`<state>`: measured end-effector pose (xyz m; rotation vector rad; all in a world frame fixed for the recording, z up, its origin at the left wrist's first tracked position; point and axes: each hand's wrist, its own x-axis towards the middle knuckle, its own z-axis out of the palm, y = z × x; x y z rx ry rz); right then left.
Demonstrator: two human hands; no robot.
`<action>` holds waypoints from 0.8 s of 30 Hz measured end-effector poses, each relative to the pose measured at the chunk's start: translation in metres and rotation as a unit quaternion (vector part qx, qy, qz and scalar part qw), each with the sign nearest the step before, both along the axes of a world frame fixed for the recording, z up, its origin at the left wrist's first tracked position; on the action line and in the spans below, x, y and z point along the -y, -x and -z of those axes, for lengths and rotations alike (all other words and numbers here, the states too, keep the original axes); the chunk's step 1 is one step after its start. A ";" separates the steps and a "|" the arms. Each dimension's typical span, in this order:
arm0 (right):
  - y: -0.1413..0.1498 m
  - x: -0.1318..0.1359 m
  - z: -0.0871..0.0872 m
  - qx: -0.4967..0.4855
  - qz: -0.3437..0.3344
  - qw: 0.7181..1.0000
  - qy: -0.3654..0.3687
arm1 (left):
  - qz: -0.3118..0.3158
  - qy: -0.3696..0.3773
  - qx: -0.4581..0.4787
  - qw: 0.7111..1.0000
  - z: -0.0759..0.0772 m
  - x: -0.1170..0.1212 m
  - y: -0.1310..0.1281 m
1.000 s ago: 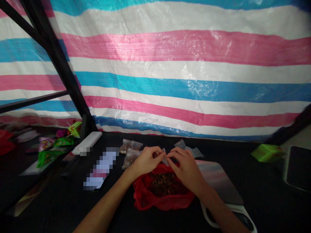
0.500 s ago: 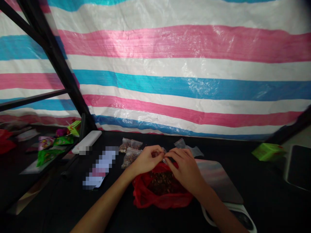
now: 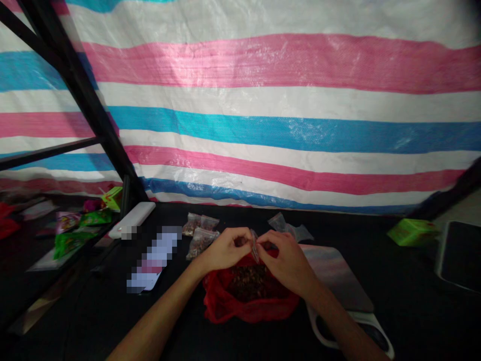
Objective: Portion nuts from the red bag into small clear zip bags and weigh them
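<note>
Between my two hands is a small clear plastic bag (image 3: 254, 246), pinched at its sides above a red plastic bag. My left hand (image 3: 230, 246) grips its left edge with thumb and fingertips. On the other side my right hand (image 3: 282, 258) pinches the right edge. The red plastic bag (image 3: 251, 312) lies open beneath, holding a heap of brown dried bits (image 3: 248, 283). Left of my left hand sit several filled zip bags (image 3: 201, 241). Beyond my right hand lie flat, clear plastic bags (image 3: 298, 232).
A kitchen scale (image 3: 338, 281) lies under my right forearm. To the left are a blurred-out phone-like object (image 3: 156, 260), a white bar-shaped device (image 3: 133, 219) and green snack packets (image 3: 71, 244). At right are a green box (image 3: 409, 232) and a dark-screened device (image 3: 459, 255). Striped sheeting (image 3: 263, 135) hangs behind.
My right hand's fingers have curled from stretched over the small bag into a pinch at its edge. The small bag now shows upright between my hands. The view has shifted slightly.
</note>
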<state>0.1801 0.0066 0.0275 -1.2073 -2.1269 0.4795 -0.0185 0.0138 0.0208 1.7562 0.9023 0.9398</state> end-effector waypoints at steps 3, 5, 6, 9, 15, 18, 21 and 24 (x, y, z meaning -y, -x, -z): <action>-0.001 -0.001 -0.001 0.020 0.039 0.997 -0.058 | -0.043 -0.033 -0.049 0.997 0.001 0.000 -0.001; -0.002 -0.002 -0.002 0.030 0.062 0.993 -0.100 | -0.068 -0.049 -0.081 0.993 0.000 0.001 0.000; -0.003 -0.002 -0.002 0.034 0.068 0.990 -0.118 | -0.074 -0.053 -0.091 0.992 -0.001 0.001 0.001; -0.006 -0.001 -0.004 0.046 0.072 0.984 -0.154 | -0.077 -0.046 -0.085 0.992 -0.002 0.001 0.003; -0.004 0.005 -0.007 0.104 0.074 0.957 -0.261 | -0.094 -0.054 -0.106 0.988 0.000 0.001 0.002; -0.003 0.006 -0.008 0.126 0.073 0.943 -0.299 | -0.111 -0.102 -0.147 0.978 -0.002 0.002 0.003; -0.005 0.005 -0.009 0.094 0.082 0.947 -0.296 | -0.079 0.030 -0.052 0.995 -0.006 0.002 0.005; -0.007 0.005 -0.010 0.046 0.083 0.951 -0.294 | 0.014 0.260 0.062 0.964 -0.007 0.001 0.006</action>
